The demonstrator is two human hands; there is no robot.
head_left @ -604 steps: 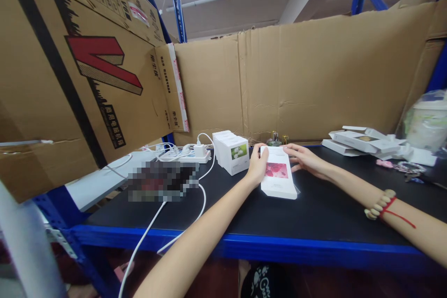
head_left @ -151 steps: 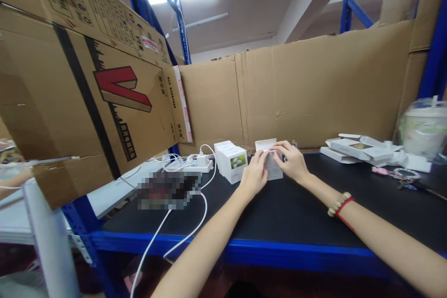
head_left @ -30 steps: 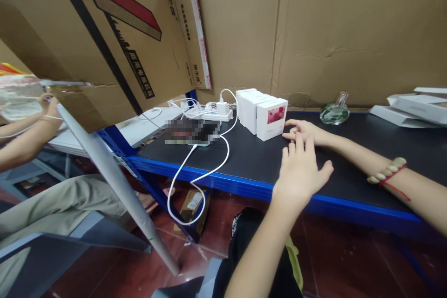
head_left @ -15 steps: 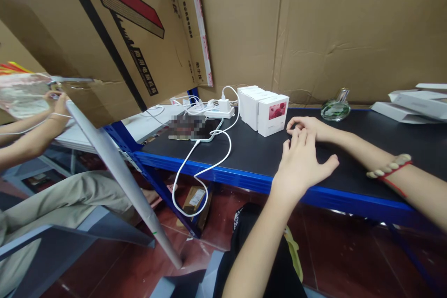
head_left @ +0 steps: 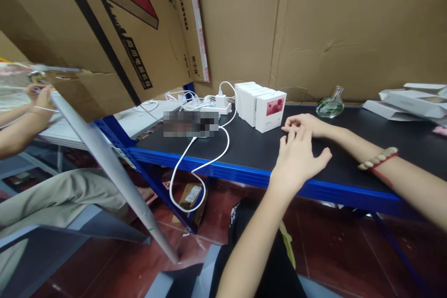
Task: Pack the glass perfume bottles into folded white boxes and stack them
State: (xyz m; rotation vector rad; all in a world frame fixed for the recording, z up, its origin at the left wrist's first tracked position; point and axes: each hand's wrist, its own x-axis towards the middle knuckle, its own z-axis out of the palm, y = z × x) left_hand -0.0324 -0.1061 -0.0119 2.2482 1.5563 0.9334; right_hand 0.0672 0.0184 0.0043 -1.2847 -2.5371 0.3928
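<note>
My left hand [head_left: 296, 153] is over the front part of the black tabletop [head_left: 244, 149], back up, fingers spread and thumb out to the right; it holds nothing. Just behind it, my right hand [head_left: 307, 125] rests on the tabletop with fingers loosely curled and nothing visible in them. My left fingertips overlap the right hand in view; whether they touch I cannot tell. Left of the right hand stands a white box with a pink-red flower picture [head_left: 271, 111], close to the curled fingertips but apart. More white boxes [head_left: 246, 102] stand in a row behind it.
A green glass bottle [head_left: 330, 108] stands at the back, with white cartons [head_left: 401, 104] farther right. A phone, partly blurred out, lies left beside a white cable [head_left: 228, 142] and a power strip [head_left: 223, 109]. Another person's hands [head_left: 42, 98] are at far left, behind a grey pole [head_left: 115, 174].
The view has shifted slightly, so the whole scene sits a little farther left and higher. Both hands keep nearly the same pose beside the white box.
</note>
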